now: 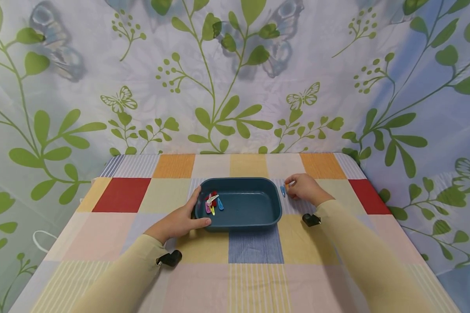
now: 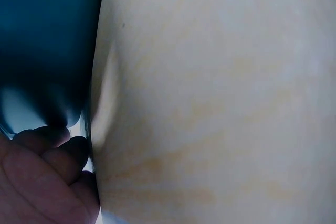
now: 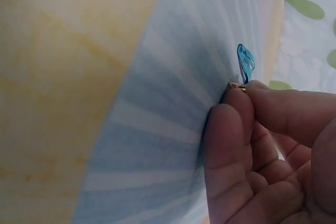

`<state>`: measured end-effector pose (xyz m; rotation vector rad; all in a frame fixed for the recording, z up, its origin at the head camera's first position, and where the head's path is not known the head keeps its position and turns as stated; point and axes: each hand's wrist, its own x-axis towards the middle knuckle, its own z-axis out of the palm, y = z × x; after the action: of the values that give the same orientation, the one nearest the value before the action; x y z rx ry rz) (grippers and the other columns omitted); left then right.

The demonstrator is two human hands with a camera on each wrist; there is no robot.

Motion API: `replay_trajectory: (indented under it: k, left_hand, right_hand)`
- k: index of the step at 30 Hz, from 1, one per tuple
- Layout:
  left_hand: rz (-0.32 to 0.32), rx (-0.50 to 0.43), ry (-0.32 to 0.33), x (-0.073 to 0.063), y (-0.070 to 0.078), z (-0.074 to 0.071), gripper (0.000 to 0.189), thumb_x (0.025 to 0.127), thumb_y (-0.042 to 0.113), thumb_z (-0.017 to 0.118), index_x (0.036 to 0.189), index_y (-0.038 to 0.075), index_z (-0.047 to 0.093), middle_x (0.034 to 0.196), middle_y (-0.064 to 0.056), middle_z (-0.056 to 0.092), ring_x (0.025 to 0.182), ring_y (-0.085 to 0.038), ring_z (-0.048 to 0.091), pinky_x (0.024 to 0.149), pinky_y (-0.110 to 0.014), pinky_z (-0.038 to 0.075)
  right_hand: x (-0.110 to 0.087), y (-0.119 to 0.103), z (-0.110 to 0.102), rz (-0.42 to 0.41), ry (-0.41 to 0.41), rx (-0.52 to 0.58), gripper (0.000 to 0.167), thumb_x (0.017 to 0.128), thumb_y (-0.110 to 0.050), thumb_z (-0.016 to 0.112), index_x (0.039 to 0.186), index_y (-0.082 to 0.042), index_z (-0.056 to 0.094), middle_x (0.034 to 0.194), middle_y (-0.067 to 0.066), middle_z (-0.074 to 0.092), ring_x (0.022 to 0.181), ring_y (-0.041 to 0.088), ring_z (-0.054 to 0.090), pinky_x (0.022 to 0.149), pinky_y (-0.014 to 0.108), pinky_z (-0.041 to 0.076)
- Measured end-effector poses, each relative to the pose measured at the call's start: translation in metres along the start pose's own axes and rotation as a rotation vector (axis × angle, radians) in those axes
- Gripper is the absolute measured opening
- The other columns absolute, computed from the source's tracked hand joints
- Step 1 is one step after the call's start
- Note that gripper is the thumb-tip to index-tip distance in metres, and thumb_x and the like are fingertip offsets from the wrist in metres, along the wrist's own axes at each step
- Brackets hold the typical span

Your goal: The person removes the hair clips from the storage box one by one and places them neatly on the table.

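Observation:
A dark teal plastic basin (image 1: 250,227) stands on the patchwork cloth. In its left end lies a small pile of snap hair clips: a white clip (image 1: 212,199), a blue clip (image 1: 220,204), a yellow clip (image 1: 213,211), and pink and red ones partly overlapping. My left hand (image 1: 182,222) holds the basin's left end, thumb at the near corner and fingers along the side. Right of the basin, my right hand (image 1: 304,189) pinches a small orange-gold clip (image 3: 237,85) between thumb and forefinger, mostly hidden. Close by those fingertips is another blue hair clip (image 1: 283,191).
The table (image 1: 196,282) is covered by the patchwork cloth. A printed leaf-and-butterfly curtain (image 1: 235,87) hangs behind it and along both sides. A white cable (image 1: 39,243) loops beside the left edge. Black wrist cameras sit on both sleeves.

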<state>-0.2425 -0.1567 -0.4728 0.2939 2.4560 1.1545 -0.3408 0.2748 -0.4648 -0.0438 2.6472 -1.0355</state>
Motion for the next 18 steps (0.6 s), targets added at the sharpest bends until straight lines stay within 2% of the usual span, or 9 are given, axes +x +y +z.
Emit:
replay_trajectory:
  k: [4, 9, 12, 18]
  left_hand:
    - [-0.008, -0.004, 0.004, 0.0007, -0.0001, 0.0, 0.116, 0.089, 0.057, 0.078, 0.168, 0.043, -0.007, 0.176, -0.012, 0.019, 0.156, -0.043, 0.03, 0.122, -0.069, 0.031]
    - [0.001, -0.015, 0.0, 0.0012, -0.0001, -0.0001, 0.116, 0.09, 0.056, 0.078, 0.168, 0.043, -0.006, 0.176, -0.011, 0.019, 0.157, -0.042, 0.028, 0.122, -0.068, 0.032]
    - [0.012, -0.022, -0.004, 0.0015, -0.0006, -0.0003, 0.116, 0.09, 0.055, 0.078, 0.168, 0.042, -0.006, 0.176, -0.01, 0.018, 0.157, -0.041, 0.027, 0.122, -0.068, 0.032]
    - [0.019, -0.018, -0.005, 0.0018, -0.0014, -0.0006, 0.116, 0.09, 0.054, 0.078, 0.168, 0.042, -0.007, 0.176, -0.01, 0.017, 0.156, -0.041, 0.028, 0.122, -0.068, 0.031]
  right_hand:
    - [0.0003, -0.0014, 0.0006, 0.017, -0.001, -0.039, 0.039, 0.091, -0.001, 0.063, 0.129, 0.003, 0.068, 0.09, 0.007, 0.071, 0.073, 0.015, 0.062, 0.065, 0.027, 0.055]
    - [-0.0018, -0.0022, 0.0003, 0.013, -0.002, -0.088, 0.026, 0.096, -0.008, 0.069, 0.12, 0.003, 0.073, 0.092, 0.008, 0.073, 0.077, 0.015, 0.063, 0.065, 0.026, 0.054]
    - [-0.0024, -0.002, 0.0, 0.009, 0.0, -0.1, 0.024, 0.098, -0.012, 0.071, 0.116, 0.003, 0.074, 0.095, 0.008, 0.073, 0.08, 0.015, 0.063, 0.066, 0.026, 0.054]
    - [-0.0015, -0.0003, 0.0, 0.008, -0.005, -0.134, 0.035, 0.096, -0.013, 0.068, 0.129, 0.0, 0.07, 0.097, 0.009, 0.074, 0.076, 0.016, 0.063, 0.067, 0.028, 0.052]
